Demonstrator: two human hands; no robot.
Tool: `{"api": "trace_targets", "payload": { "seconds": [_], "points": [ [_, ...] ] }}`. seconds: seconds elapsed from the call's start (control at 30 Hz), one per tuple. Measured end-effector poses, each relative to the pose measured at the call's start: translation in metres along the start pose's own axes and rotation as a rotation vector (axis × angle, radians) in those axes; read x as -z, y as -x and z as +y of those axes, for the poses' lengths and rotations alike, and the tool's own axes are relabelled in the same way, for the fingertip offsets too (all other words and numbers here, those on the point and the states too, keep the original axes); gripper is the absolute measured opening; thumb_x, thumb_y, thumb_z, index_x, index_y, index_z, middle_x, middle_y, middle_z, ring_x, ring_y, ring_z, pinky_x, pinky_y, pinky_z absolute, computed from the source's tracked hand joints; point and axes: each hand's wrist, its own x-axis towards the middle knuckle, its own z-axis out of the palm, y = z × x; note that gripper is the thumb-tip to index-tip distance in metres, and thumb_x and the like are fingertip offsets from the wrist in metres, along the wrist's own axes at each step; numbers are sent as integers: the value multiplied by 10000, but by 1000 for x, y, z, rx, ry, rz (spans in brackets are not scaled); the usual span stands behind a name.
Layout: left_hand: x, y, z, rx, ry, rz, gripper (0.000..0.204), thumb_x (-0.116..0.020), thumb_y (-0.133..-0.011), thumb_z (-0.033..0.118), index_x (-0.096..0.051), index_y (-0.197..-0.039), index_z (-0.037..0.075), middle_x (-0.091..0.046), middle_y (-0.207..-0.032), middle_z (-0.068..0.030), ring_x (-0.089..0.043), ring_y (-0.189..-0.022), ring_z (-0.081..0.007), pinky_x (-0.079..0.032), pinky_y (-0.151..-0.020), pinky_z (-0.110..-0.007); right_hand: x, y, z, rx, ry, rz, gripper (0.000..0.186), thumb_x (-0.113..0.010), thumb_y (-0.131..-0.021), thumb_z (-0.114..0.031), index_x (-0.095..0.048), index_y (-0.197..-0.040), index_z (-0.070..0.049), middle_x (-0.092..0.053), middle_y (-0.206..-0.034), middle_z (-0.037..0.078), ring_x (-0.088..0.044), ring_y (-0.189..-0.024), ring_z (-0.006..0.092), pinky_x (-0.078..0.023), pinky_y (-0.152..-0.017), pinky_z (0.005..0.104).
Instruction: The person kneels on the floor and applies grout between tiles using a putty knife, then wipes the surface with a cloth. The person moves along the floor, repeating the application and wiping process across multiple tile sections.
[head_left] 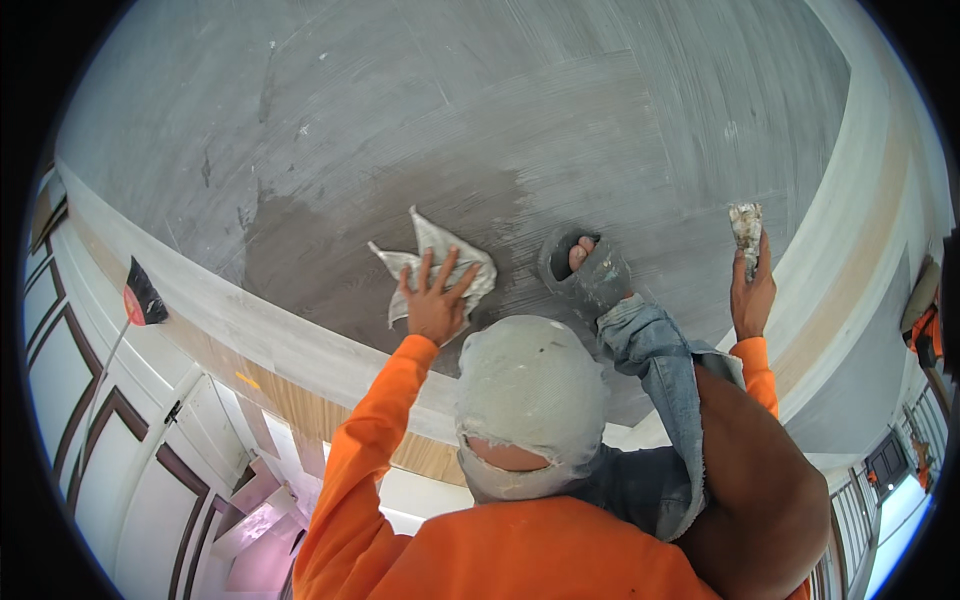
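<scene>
My left hand point(437, 300) lies with fingers spread on a whitish cloth point(478, 272), pressing it against the grey-coated surface. Beneath and around the cloth is a dark, damp-looking patch point(320, 240). At the right, my right hand point(752, 300) grips a short flat scraper point(746, 228) crusted with pale, dried material. The scraper points away from me, and its held end is hidden in my fingers. Between my hands, my foot rests on the surface in a grey-smeared shoe point(603, 278), toes showing through its opening.
The grey surface point(560, 110) carries streaks and faint seams, bordered by a pale curved band point(858, 235). My knee in smeared, torn trousers point(535, 375) is close in front. A long-handled tool with a black-and-red head point(143, 297) stands at left, near white panelled doors point(120, 440). Railings point(850, 510) show at lower right.
</scene>
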Motion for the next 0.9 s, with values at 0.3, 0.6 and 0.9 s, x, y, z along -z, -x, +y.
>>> {"api": "trace_targets", "payload": {
  "seconds": [0.3, 0.6, 0.9],
  "points": [
    [19, -43, 38, -94, 75, -12, 744, -703, -899, 257, -452, -1559, 492, -253, -1744, 47, -201, -1593, -376, -140, -1214, -720, -8, 2, 26, -9, -46, 61, 554, -586, -1055, -253, -456, -1570, -95, -669, -1344, 276, -686, -1167, 441, -536, -969, 464],
    [1, -4, -12, 17, 22, 17, 777, -731, -844, 252, -484, -1544, 480, -279, -1738, 18, -197, -1594, -401, -135, -1214, -725, 8, -7, 3, -77, -56, 22, 560, -588, -1050, -254, -456, -1571, -97, -670, -1344, 271, -679, -1182, 433, -531, -976, 461],
    [2, -5, 5, 12, 5, -20, 783, -734, -876, 270, -439, -1569, 483, -230, -1754, 13, -190, -1596, -399, -151, -1210, -731, -3, 2, 7, 16, -41, 32, 562, -577, -1055, -253, -441, -1581, -110, -665, -1356, 264, -670, -1195, 439, -524, -992, 469]
  ]
}}
